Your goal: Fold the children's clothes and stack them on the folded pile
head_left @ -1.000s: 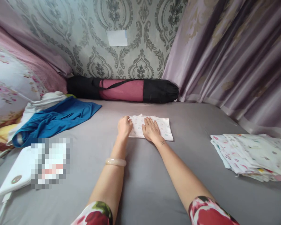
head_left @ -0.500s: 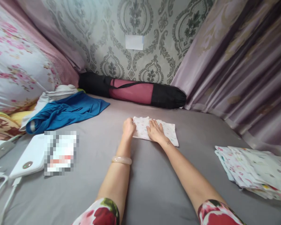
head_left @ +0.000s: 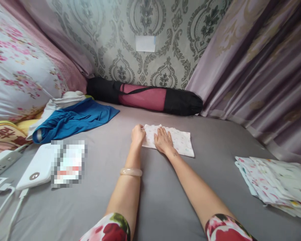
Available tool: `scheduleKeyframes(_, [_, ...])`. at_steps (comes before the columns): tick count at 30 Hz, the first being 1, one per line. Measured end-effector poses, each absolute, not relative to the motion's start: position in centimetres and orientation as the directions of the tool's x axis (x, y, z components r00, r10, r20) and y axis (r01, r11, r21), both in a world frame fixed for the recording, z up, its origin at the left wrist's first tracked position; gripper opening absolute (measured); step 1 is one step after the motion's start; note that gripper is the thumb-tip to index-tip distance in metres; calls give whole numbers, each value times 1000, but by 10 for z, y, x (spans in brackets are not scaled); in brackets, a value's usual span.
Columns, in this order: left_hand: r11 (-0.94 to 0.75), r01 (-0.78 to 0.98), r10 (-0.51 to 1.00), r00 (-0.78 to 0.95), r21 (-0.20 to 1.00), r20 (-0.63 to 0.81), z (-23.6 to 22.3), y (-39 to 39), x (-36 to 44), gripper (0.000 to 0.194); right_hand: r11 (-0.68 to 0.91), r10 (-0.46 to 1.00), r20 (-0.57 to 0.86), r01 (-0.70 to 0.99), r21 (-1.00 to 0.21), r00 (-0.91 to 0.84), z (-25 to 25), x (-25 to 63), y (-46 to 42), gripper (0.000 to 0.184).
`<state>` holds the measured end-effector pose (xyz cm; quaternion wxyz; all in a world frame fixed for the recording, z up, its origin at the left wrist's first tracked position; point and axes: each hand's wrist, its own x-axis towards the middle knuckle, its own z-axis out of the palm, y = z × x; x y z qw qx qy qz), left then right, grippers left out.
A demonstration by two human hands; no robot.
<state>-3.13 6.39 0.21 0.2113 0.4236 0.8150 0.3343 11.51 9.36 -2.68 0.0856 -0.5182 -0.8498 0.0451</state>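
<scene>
A small folded white cloth (head_left: 178, 141) with tiny coloured prints lies on the grey bed sheet (head_left: 165, 187) ahead of me. My left hand (head_left: 137, 134) is curled at the cloth's left edge, fingers closed on that edge. My right hand (head_left: 162, 141) lies flat on the cloth's left half, fingers stretched out and pressing down. A pale bangle sits on my left wrist.
A stack of similar printed cloths (head_left: 276, 182) lies at the right. A blue garment (head_left: 75, 118) and white clothes sit at the left by a floral pillow (head_left: 17, 73). A white power bank (head_left: 36, 169) with cables lies near left. A black-and-pink rolled bag (head_left: 145, 97) lines the wall; curtains hang right.
The view has shifted a little to the left. My right hand has slid slightly left on the cloth. My left hand stays at the cloth's left edge.
</scene>
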Motion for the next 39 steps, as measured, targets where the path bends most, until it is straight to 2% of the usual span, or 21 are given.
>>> scheduleKeyframes(16, [423, 422, 760, -648, 802, -60, 4, 65, -38, 29, 508, 861, 118, 825, -248, -495, -21, 86, 91, 59])
scheduleKeyframes(23, [427, 434, 767, -638, 793, -63, 3, 64, -37, 28, 513, 858, 134, 826, -232, -495, -26, 87, 88, 59])
scheduleKeyframes(29, [424, 431, 762, -644, 796, -58, 2, 66, -38, 29, 483, 873, 49, 845, -229, -486, -18, 80, 93, 59])
scheduleKeyframes(39, [440, 405, 715, -698, 802, -40, 2, 67, -43, 31, 583, 810, 91, 779, -230, -579, -14, 52, 80, 58])
